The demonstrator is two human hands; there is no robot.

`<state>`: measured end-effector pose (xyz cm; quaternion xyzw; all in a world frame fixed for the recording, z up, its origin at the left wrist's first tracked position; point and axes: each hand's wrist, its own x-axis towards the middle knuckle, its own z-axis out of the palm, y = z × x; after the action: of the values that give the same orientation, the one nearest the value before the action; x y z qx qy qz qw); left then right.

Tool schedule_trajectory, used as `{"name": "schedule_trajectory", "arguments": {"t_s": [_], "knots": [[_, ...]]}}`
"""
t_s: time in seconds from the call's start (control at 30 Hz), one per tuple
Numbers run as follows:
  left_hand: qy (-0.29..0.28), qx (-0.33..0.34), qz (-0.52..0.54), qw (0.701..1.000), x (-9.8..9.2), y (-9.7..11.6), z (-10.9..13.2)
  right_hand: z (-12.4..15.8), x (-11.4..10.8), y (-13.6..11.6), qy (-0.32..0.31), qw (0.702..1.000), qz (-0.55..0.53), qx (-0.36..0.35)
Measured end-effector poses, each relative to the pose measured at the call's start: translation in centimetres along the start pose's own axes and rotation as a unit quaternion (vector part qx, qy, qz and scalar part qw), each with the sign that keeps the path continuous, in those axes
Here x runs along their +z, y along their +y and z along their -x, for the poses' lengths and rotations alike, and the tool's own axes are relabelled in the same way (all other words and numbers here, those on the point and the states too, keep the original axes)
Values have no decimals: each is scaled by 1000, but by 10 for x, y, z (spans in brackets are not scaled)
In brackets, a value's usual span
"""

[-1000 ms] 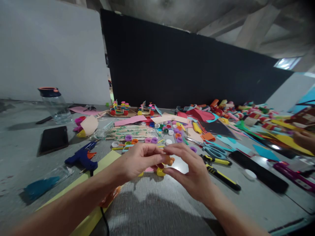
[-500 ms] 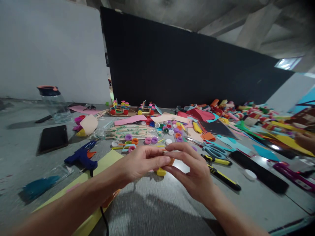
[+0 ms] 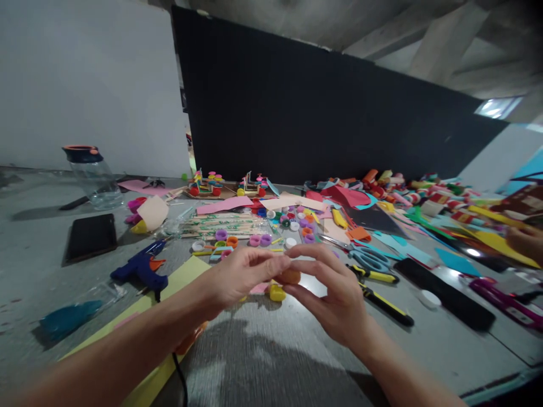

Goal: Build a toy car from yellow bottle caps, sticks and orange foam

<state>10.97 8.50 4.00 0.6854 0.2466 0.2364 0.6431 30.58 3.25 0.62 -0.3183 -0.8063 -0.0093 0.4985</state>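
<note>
Above the middle of the table, my left hand [image 3: 244,277] and my right hand [image 3: 335,291] meet at the fingertips. Between them is a small round orange piece that looks like a bottle cap [image 3: 289,276], partly hidden by the fingers. The left thumb and fingers pinch it from the left, while the right thumb and fingertips close on its other side. Just below lies a yellow cap [image 3: 278,293] on the table, beside a bit of pink [image 3: 259,288]. Several coloured caps [image 3: 266,240] are scattered beyond my hands.
On the left are a blue glue gun [image 3: 142,270], a phone [image 3: 91,236] and a water bottle [image 3: 91,178]. Yellow paper [image 3: 186,280] lies under my left forearm. To the right are scissors [image 3: 367,259], pliers [image 3: 386,302] and another person's hand [image 3: 526,240].
My fingers have shifted slightly on the orange cap, and more of it shows now. The pink bit beside the yellow cap is more visible. The camera view has moved slightly.
</note>
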Motion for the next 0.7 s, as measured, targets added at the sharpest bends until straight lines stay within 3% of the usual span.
{"name": "schedule_trajectory", "arguments": {"t_s": [0.33, 0.7], "knots": [[2, 0, 3, 1000, 2, -5, 0, -2, 0, 0, -22, 1000, -16, -9], [5, 0, 1, 1000, 1, 1, 0, -4, -1, 0, -3, 1000, -11, -26]]}}
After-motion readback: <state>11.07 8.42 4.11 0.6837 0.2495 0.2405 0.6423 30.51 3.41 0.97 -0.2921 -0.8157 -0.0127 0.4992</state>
